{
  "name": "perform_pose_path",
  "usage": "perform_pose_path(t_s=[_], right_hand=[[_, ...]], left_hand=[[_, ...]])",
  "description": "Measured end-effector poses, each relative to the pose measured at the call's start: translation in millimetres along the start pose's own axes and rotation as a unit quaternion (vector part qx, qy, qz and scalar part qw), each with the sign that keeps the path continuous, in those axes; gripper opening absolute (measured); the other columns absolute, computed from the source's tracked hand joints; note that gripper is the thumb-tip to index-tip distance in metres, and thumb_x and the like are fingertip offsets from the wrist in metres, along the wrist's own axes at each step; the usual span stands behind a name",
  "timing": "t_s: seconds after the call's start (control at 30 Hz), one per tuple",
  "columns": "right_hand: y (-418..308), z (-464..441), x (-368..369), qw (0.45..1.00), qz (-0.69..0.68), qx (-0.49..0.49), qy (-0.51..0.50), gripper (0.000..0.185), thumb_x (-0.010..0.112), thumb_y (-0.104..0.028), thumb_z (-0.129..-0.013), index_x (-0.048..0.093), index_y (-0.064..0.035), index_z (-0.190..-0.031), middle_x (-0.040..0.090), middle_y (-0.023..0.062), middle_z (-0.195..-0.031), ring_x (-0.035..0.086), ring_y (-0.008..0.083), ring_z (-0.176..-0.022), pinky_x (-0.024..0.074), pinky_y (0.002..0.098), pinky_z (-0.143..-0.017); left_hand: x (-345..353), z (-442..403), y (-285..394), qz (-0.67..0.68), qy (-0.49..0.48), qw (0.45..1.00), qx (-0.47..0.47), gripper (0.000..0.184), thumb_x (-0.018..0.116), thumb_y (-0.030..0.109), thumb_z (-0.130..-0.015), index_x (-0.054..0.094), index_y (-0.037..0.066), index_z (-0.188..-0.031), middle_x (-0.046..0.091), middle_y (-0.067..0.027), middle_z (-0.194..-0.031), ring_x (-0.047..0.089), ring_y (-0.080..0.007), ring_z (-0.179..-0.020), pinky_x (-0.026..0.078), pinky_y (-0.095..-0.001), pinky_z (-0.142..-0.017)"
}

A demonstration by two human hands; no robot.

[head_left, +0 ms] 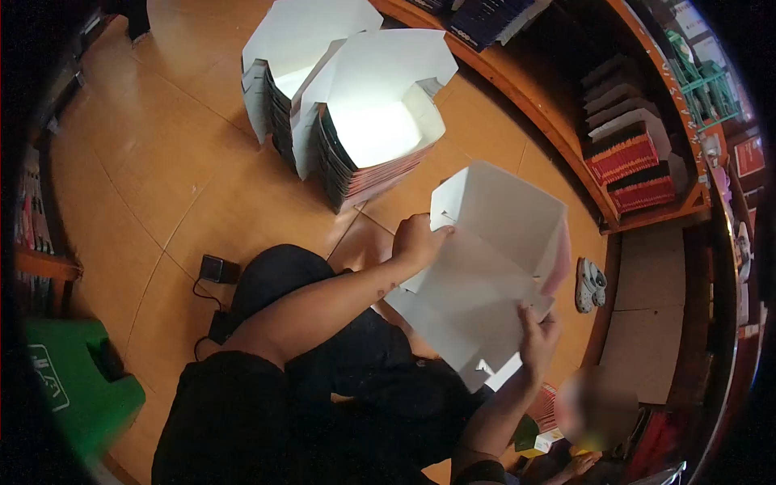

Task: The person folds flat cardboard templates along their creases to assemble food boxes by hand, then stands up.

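Note:
A partly folded cardboard box point(493, 259), white inside, is held above my lap, with some panels raised and others flat. My left hand point(422, 244) grips its left side edge, the thumb on the inner face beside a corner flap. At the right side edge, my right hand point(537, 335) grips the cardboard with the thumb inside and the fingers mostly behind. Beyond my hands, two nested stacks of opened boxes stand on the floor: a nearer stack point(372, 166) and a farther stack point(279, 101). Their lids are up and their insides white.
Wooden shelving point(566, 133) on the right holds red-edged flat cardboard point(626, 158). A pair of clogs point(590, 284) lies on the tiled floor. A black adapter point(218, 269) with a cable and a green plastic stool point(77, 384) are at left. Another person's hand point(578, 466) shows at lower right.

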State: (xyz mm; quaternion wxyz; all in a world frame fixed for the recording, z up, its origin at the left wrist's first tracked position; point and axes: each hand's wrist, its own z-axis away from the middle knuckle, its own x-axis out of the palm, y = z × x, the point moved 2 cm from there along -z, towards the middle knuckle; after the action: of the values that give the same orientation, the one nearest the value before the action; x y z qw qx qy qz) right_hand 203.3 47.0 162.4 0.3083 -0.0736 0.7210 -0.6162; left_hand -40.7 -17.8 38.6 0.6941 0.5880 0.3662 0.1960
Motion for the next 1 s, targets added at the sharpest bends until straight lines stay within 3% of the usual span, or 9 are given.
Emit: perform_pose_path(t_s=[0.2, 0.33, 0.4, 0.47, 0.6, 0.73, 0.8, 0.93, 1.0], right_hand=[[-33.1, 30.2, 74.5, 0.998, 0.056, -0.028, 0.023, 0.016, 0.064, -0.011, -0.088, 0.063, 0.0031, -0.096, 0.064, 0.0036, -0.087, 0.056, 0.0111, -0.080, 0.0442, 0.0254, -0.075], [-13.4, 16.9, 44.9, 0.996, 0.067, -0.047, 0.046, 0.018, 0.064, -0.012, -0.087, 0.064, 0.0040, -0.094, 0.065, 0.0065, -0.084, 0.057, 0.0111, -0.078, 0.0454, 0.0269, -0.072], [-1.0, 0.1, 15.1, 0.991, -0.096, 0.062, 0.072, 0.018, 0.063, -0.009, -0.086, 0.061, 0.0034, -0.099, 0.065, 0.0074, -0.088, 0.060, 0.0145, -0.079, 0.0471, 0.0283, -0.074], [6.1, -11.7, -8.8, 0.986, -0.124, 0.060, 0.095, 0.025, 0.062, -0.005, -0.084, 0.058, 0.0044, -0.107, 0.064, 0.0085, -0.094, 0.062, 0.0174, -0.082, 0.0480, 0.0296, -0.077], [20.7, -23.4, -32.3, 0.968, -0.174, -0.008, 0.179, 0.034, 0.061, -0.005, -0.084, 0.053, 0.0052, -0.116, 0.060, 0.0110, -0.101, 0.060, 0.0189, -0.090, 0.0482, 0.0307, -0.080], [54.9, -34.0, -36.9, 0.949, -0.248, 0.004, 0.196, 0.045, 0.062, -0.002, -0.084, 0.045, 0.0053, -0.125, 0.056, 0.0126, -0.109, 0.058, 0.0199, -0.092, 0.0478, 0.0327, -0.088], [52.8, -33.5, -19.5, 0.951, -0.247, -0.016, 0.184, 0.048, 0.063, -0.001, -0.083, 0.043, 0.0027, -0.127, 0.055, 0.0120, -0.111, 0.057, 0.0206, -0.096, 0.0475, 0.0350, -0.090], [60.0, -34.1, 6.1, 0.961, -0.200, -0.076, 0.177, 0.051, 0.062, 0.000, -0.085, 0.041, -0.0025, -0.131, 0.054, 0.0102, -0.115, 0.055, 0.0224, -0.105, 0.0477, 0.0347, -0.091], [72.7, -30.8, 17.4, 0.936, -0.189, -0.209, 0.210, 0.050, 0.062, 0.001, -0.084, 0.046, -0.0026, -0.131, 0.056, 0.0107, -0.118, 0.055, 0.0242, -0.109, 0.0458, 0.0349, -0.095]], left_hand=[[-9.8, 1.3, 6.6, -0.090, 0.067, 0.993, -0.039, 0.035, 0.071, 0.029, -0.079, 0.066, 0.000, -0.096, 0.068, -0.0202, -0.092, 0.066, -0.0340, -0.082, 0.050, -0.0392, -0.073], [-3.4, -5.2, 3.7, -0.026, 0.075, 0.996, -0.027, 0.034, 0.070, 0.031, -0.079, 0.066, -0.001, -0.090, 0.066, -0.0201, -0.082, 0.065, -0.0351, -0.079, 0.050, -0.0407, -0.074], [-3.7, -11.4, 8.8, 0.019, 0.079, 0.996, -0.021, 0.034, 0.070, 0.031, -0.079, 0.066, -0.002, -0.084, 0.065, -0.0212, -0.078, 0.064, -0.0373, -0.079, 0.049, -0.0425, -0.076], [-14.4, -10.4, 29.2, 0.068, 0.137, 0.977, 0.150, 0.043, 0.075, 0.023, -0.075, 0.059, -0.003, -0.105, 0.064, -0.0221, -0.099, 0.060, -0.0383, -0.095, 0.046, -0.0441, -0.084], [-29.4, 4.6, 43.1, -0.025, 0.261, 0.945, 0.194, 0.061, 0.075, 0.017, -0.078, 0.044, 0.001, -0.128, 0.054, -0.0204, -0.123, 0.052, -0.0336, -0.116, 0.045, -0.0413, -0.091], [-11.0, 19.4, 34.1, 0.271, 0.081, 0.959, -0.005, 0.071, 0.074, 0.023, -0.080, 0.036, -0.004, -0.133, 0.050, -0.0167, -0.129, 0.050, -0.0260, -0.118, 0.040, -0.0365, -0.100], [5.6, 30.7, 38.3, 0.524, -0.193, 0.814, -0.161, 0.051, 0.066, 0.011, -0.086, 0.043, 0.000, -0.130, 0.054, -0.0103, -0.124, 0.051, -0.0190, -0.116, 0.045, -0.0333, -0.096], [11.8, 22.4, 21.1, 0.490, -0.150, 0.856, -0.073, 0.044, 0.063, 0.007, -0.087, 0.046, 0.000, -0.127, 0.058, -0.0097, -0.121, 0.055, -0.0183, -0.111, 0.046, -0.0324, -0.094], [7.7, 20.8, 16.7, 0.383, -0.097, 0.917, -0.057, 0.040, 0.061, 0.004, -0.087, 0.049, 0.000, -0.125, 0.060, -0.0105, -0.116, 0.058, -0.0195, -0.106, 0.048, -0.0323, -0.090]])
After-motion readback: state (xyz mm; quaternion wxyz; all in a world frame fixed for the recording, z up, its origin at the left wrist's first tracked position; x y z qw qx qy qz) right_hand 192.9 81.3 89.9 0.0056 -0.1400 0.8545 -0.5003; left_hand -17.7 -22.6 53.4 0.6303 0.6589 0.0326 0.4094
